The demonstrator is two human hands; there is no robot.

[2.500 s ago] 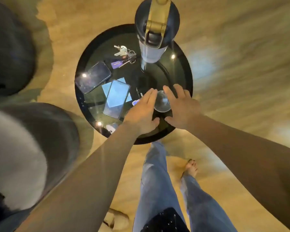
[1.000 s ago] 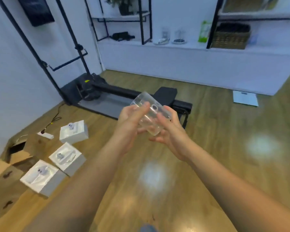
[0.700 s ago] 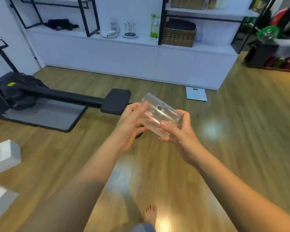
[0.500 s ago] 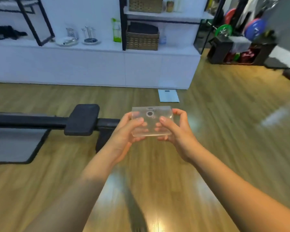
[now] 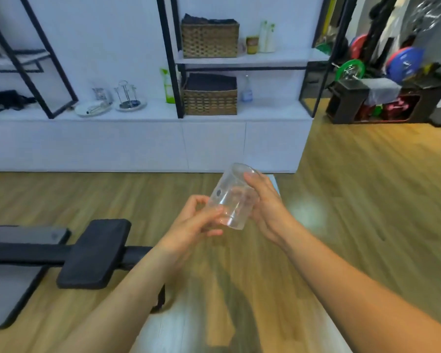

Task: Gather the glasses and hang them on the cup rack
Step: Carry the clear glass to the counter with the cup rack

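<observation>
- Compared with half a second earlier, the glass [image 5: 233,197] has gone from lying level between the hands to standing tilted, its upper end leaning away and to the right.
- The right hand [image 5: 264,202] is closed round the glass's right side, one fingertip up near the top edge.
- The left hand [image 5: 189,225] pinches the lower left edge with thumb and fingertips; earlier its fingers lay across the front face.
- The view has swung left to right: a second woven basket and weight plates [image 5: 402,63] now show beyond the grip.
- The glass is clear, smooth and cylindrical, with a small dark round mark on its left wall.
- The cup rack [image 5: 126,94], thin bare metal wire on a round tray, stands on the white counter [image 5: 143,115], well beyond and left of the grip.
- Below the grip lies glossy wood-plank floor [image 5: 354,200].
</observation>
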